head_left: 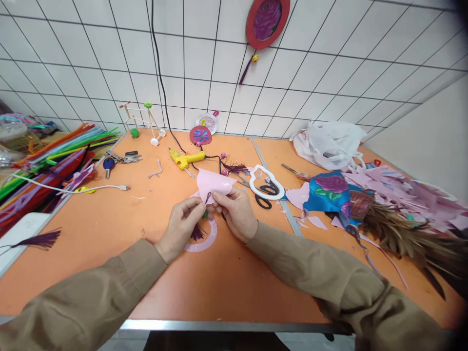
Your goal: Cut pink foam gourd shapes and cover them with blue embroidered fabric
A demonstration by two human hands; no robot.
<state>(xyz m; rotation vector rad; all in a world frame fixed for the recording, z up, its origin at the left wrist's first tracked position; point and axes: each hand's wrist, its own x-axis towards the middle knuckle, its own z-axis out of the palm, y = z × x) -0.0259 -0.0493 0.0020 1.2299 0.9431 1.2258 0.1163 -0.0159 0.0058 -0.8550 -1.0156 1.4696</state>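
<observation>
My left hand is closed, thumb and fingertips pinching the dark cord loop of a purple tassel. Opposite it, my right hand grips the lower edge of a curved pink sheet between thumb and fingers. The cord loop lies against the pink sheet, between both thumbs. A small green bead shows just under the left fingertips. Below the hands, a pale pink ring rests on the table, partly covered by the tassel and hands.
A yellow glue gun lies behind the hands. Black-handled scissors sit partly under a white cloud-shaped frame. Pink scraps, blue floral fabric and a white bag fill the right. Keys and colourful pipe cleaners lie left.
</observation>
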